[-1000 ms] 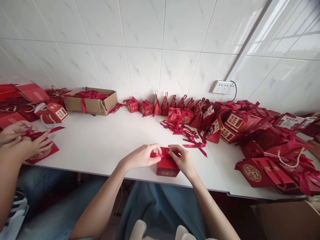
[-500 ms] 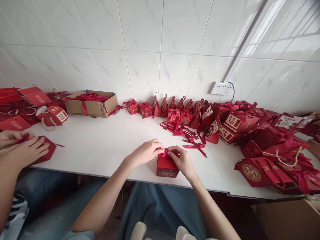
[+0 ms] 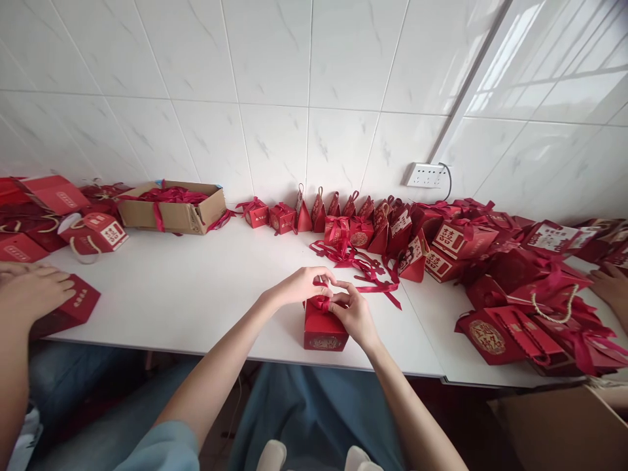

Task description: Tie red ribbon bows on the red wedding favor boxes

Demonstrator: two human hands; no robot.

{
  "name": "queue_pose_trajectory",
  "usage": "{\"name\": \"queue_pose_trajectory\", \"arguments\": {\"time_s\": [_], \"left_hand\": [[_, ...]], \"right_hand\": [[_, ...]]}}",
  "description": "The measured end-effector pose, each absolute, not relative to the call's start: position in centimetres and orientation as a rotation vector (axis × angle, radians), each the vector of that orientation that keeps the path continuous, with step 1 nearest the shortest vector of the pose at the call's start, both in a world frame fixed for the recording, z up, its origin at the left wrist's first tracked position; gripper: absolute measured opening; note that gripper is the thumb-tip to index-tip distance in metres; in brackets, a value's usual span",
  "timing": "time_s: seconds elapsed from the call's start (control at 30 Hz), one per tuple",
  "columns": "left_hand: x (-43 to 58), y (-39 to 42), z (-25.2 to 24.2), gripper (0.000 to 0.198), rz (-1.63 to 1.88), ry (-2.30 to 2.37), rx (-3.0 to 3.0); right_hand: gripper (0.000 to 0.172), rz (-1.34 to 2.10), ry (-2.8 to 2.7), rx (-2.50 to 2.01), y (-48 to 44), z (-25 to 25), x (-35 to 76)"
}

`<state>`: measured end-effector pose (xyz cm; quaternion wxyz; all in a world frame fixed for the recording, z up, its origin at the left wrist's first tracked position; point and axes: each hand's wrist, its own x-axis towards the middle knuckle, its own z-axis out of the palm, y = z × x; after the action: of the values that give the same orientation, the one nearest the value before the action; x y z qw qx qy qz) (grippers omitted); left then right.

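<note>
Small red box (image 3: 324, 329) stands upright near the front edge of the white tabletop (image 3: 196, 288), directly before the person. Left hand (image 3: 299, 286) curls over the box top from the left, fingertips pinched on the red ribbon (image 3: 321, 303) gathered there. Right hand (image 3: 354, 315) is against the box's right upper edge, thumb and forefinger closed on the same ribbon. Loose ribbons (image 3: 366, 267) lie just behind the hands. Row of small red boxes (image 3: 338, 219) along the tiled wall; heap of red bags (image 3: 515, 288) to the right. Cardboard carton (image 3: 171, 210) holding ribbon, far left. A co-worker's hand (image 3: 34, 292) rests flat on a flat red carton (image 3: 76, 305) at the left edge.
</note>
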<state>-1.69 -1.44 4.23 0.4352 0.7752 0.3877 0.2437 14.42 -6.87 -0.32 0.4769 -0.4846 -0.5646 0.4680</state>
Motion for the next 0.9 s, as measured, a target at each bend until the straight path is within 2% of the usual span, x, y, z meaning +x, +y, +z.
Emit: {"name": "queue_pose_trajectory", "arguments": {"time_s": [0.13, 0.33, 0.57, 0.77, 0.9], "left_hand": [[-2.1, -0.8, 1.8, 0.019, 0.728, 1.012, 1.860], [-2.8, -3.1, 0.6, 0.010, 0.797, 1.088, 1.930], [-3.2, -5.9, 1.0, 0.013, 0.773, 1.094, 2.119], [-1.7, -6.7, 0.4, 0.030, 0.864, 1.205, 1.938], [-0.8, -7.0, -0.1, 0.025, 0.944, 1.236, 1.769]], "right_hand": [[0.047, 1.160, -1.335, -1.165, -7.0, -0.3, 14.3], [0.038, 1.081, -1.319, -1.145, -7.4, -0.8, 14.0], [0.026, 0.927, -1.390, -1.223, -7.7, -0.9, 13.9], [0.023, 0.922, -1.405, -1.224, -7.8, -0.7, 14.0], [0.018, 0.903, -1.435, -1.228, -7.7, -0.6, 14.4]]}}
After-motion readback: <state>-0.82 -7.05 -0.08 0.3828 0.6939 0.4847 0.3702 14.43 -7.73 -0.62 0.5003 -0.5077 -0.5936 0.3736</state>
